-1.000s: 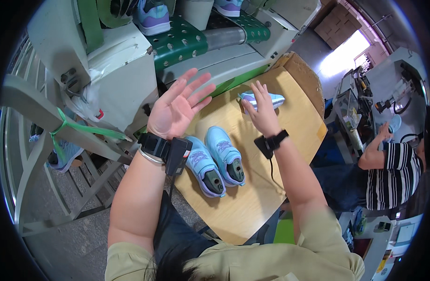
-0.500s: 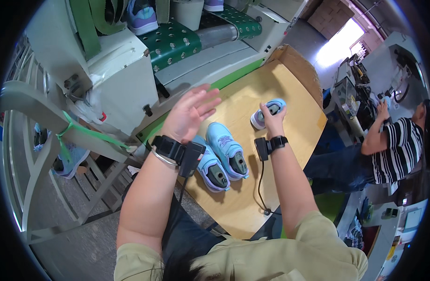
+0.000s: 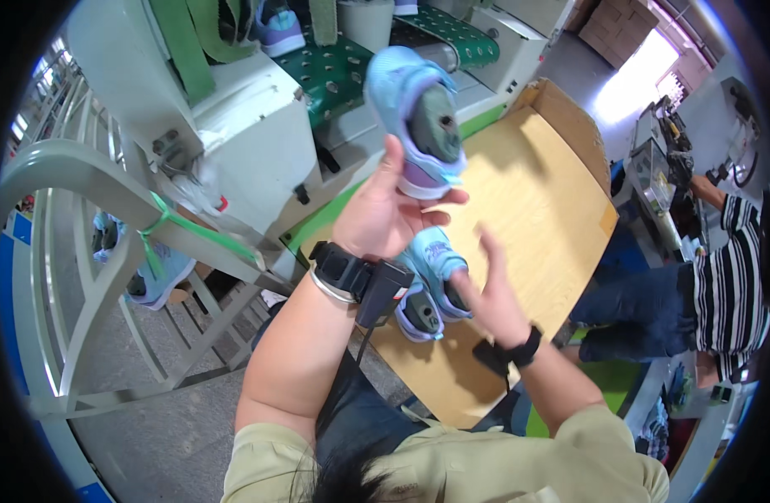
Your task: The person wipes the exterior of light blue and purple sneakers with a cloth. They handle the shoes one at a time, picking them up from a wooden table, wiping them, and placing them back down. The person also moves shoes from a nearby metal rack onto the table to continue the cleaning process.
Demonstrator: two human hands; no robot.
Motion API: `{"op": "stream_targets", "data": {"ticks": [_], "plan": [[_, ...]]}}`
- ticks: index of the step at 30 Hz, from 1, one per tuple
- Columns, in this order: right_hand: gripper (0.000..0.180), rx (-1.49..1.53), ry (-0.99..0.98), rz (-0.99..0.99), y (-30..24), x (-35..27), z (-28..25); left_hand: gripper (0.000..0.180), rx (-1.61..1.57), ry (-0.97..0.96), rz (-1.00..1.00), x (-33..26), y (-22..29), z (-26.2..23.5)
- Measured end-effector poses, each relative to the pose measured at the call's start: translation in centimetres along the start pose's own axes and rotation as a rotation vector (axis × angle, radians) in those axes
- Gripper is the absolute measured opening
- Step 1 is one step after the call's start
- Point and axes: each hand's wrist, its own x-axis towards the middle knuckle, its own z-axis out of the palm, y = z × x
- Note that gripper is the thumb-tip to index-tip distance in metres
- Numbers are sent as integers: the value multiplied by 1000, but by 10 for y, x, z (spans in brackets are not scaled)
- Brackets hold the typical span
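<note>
My left hand grips a light blue and lilac sneaker by its heel end, the thumb along one side and the fingers beneath. The sneaker is lifted above the table with its toe pointing up and away, and a dark grey insert with a round hole fills its opening. My right hand hangs over the table, slightly blurred, its fingers apart and nothing in them. Beside it, a matching pair of sneakers lies on the light wooden table, partly covered by my hands.
Beyond the table runs a machine with a green perforated conveyor belt, where another sneaker rests. To the left stands a grey metal rack with shoes on it. A cardboard piece edges the table's far right. A person in a striped shirt works at right.
The sneaker that my right hand held over the table is now in my left hand, higher and further left. My right hand has let go and drawn back toward me.
</note>
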Motion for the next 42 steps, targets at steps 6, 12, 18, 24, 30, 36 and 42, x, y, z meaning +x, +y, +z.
{"op": "stream_targets", "data": {"ticks": [6, 12, 18, 24, 30, 36, 42], "plan": [[89, 265, -80, 275, 4, -18, 9, 64, -55, -18, 251, 11, 33, -14], [69, 509, 192, 109, 6, 77, -70, 49, 64, 37, 304, 14, 35, -12], [59, 145, 496, -338, -39, 268, -101, 45, 132, 185, 398, 21, 29, -16], [68, -399, 296, -344, -7, 326, -69, 41, 31, 93, 455, 29, 36, -16], [62, -478, 40, -460, 2, 194, -3, 46, -64, 119, 437, 16, 37, -26], [62, -637, -146, -250, 79, 152, 21, 51, 88, 137, 360, 9, 22, -24], [57, -728, 81, -8, 147, 203, 8, 53, 149, 140, 264, 12, 13, -29]]}}
